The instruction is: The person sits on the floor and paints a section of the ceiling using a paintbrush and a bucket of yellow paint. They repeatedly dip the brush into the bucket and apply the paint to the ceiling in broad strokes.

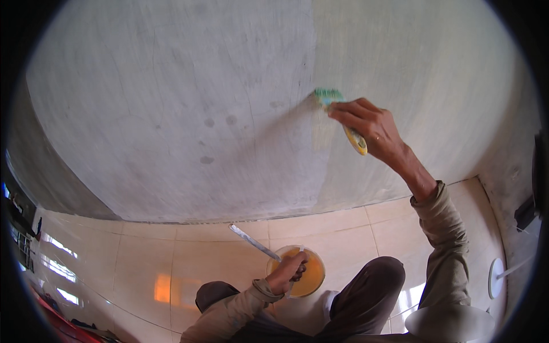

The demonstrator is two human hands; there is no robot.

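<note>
My right hand (366, 126) grips a yellow-handled paintbrush (355, 141) with green bristles, its tip at the grey wall (189, 68) near the border between a pale section and a greenish-grey section (389, 57). The brush throws a shadow down-left. Low in the middle, my left hand (286, 270) is closed over a yellow bucket of orange-yellow liquid (310, 277), around its pale handle and apparently also a long, flat, whitish-streaked strip (246, 237) that sticks out up and left. Whether the bucket rests on the floor is unclear.
Glossy tiled floor (148, 251) runs along the wall's base, under my bent knees (377, 280). A side wall (503, 188) with dark objects stands at right, near a white disc on a thin pole (495, 277). Red and dark items lie at the lower left edge.
</note>
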